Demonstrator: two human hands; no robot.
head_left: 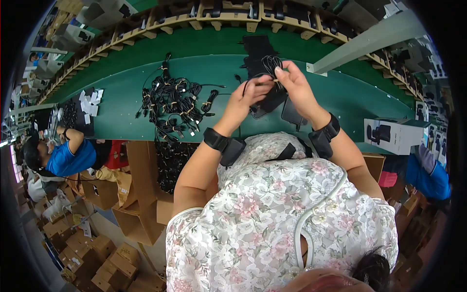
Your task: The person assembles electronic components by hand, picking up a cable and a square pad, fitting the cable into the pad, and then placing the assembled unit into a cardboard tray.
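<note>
Between my two hands is a coiled black cable [271, 63], held up over the green table. My right hand [297, 87] pinches the coil from its right side with thumb and fingers. The curled fingers of my left hand [252, 93] close on the cable's lower left part, where a loose end hangs. Under the hands lie flat black pouches [256, 45], partly covered by them. Close to my right wrist rests another flat black item [292, 114]. Left of my hands spreads a heap of black cables [177, 102], bundled with pale ties.
Tan trays [228, 22] line the far edge of the green table [116, 97]. A grey post [365, 44] slants across the right. A white printed box [391, 135] stands at the right edge. Co-workers in blue [73, 156] are at both sides. Below, a carton holds more cables [175, 168].
</note>
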